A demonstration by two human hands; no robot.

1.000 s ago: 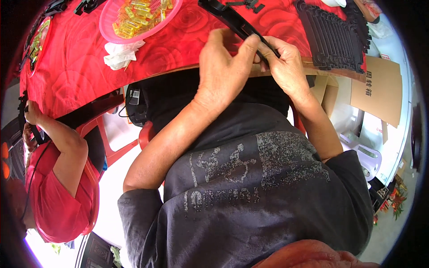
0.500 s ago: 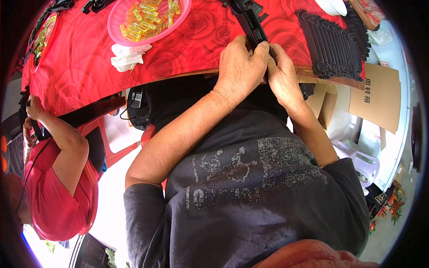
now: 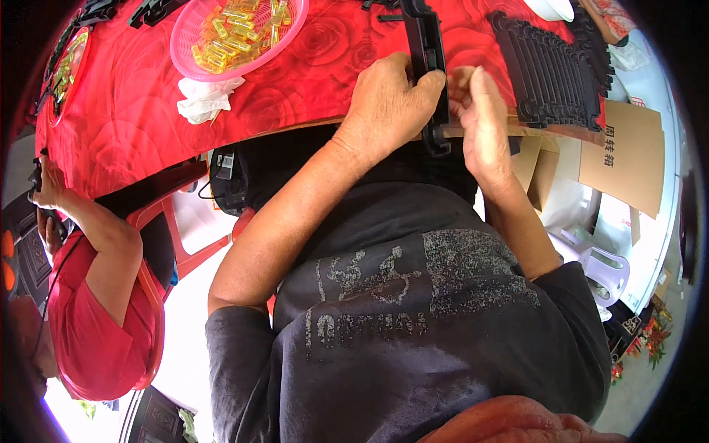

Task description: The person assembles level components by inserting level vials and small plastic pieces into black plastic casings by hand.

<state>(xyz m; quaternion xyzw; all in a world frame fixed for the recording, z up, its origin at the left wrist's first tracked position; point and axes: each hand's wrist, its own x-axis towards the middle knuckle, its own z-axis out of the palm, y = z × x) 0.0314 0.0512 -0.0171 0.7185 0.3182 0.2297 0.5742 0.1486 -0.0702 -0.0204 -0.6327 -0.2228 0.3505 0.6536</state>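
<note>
A long, narrow black plastic part (image 3: 423, 37) with a groove down its length and a hooked near end stands over the table's front edge. My left hand (image 3: 391, 103) is wrapped round its middle, with the thumb lying across the front. Just to the right of the part is my right hand (image 3: 485, 129), apart from it and holding nothing that I can see. Its thumb and fingers are parted, the fingers slightly curled and a little blurred.
A pink basket (image 3: 177, 55) holds several yellow clear pieces (image 3: 236, 33); white crumpled tissue (image 3: 207, 100) lies nearby. Rows of black plastic parts (image 3: 550, 74) cover the table's right. Left, a co-worker in red (image 3: 100, 317) handles a black part. A cardboard box (image 3: 624, 159) stands right.
My right hand has let go of the black part and moved slightly right. The part, still in my left hand, has turned more upright, and its hooked lower end now shows.
</note>
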